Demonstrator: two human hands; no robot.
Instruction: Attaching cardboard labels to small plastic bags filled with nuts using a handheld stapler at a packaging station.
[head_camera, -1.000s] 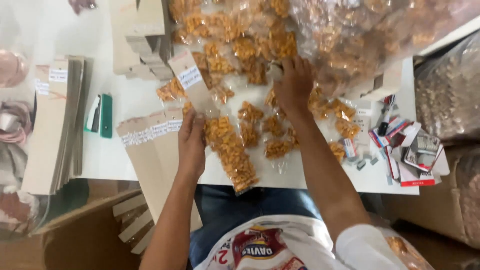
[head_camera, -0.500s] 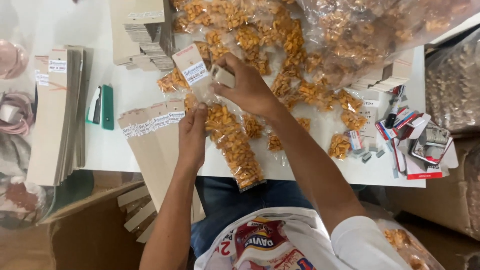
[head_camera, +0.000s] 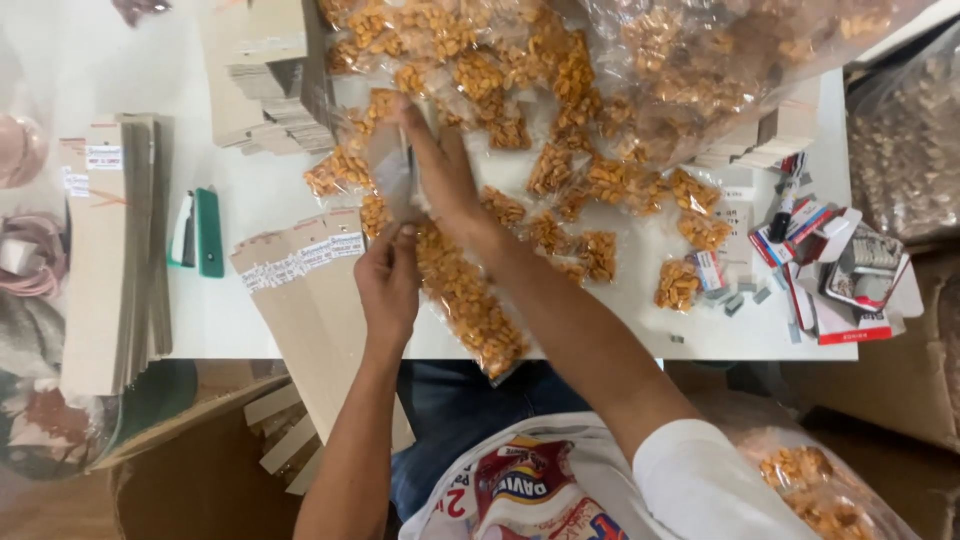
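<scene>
The left hand (head_camera: 387, 283) rests at the near side of the white table (head_camera: 250, 320), its fingers pinched on the lower end of a narrow brown cardboard strip (head_camera: 390, 172) that lies over a long clear plastic packet of orange snack pieces (head_camera: 465, 295); that packet runs from under both hands down to the table's front edge and hangs a little past it. The right hand (head_camera: 440, 170) lies flat and open on the upper part of the same strip, fingers stretched toward the far side, pressing the card down among small clear packets of orange snacks (head_camera: 560, 170) scattered over the middle of the table. Just to the left of the left hand a fan of brown cardboard strips with small white labels (head_camera: 300, 270) sticks out over the table edge. Farther left lies a green and white stapler (head_camera: 200, 232), and beyond it a thick upright stack of brown cards (head_camera: 110, 250). Another pile of folded brown cards (head_camera: 260, 70) sits at the far left of the snack heap. A large clear bag full of orange snacks (head_camera: 740, 60) fills the far right corner, and near the right edge is a cluster of red and white small boxes with loose staples (head_camera: 830, 280)
</scene>
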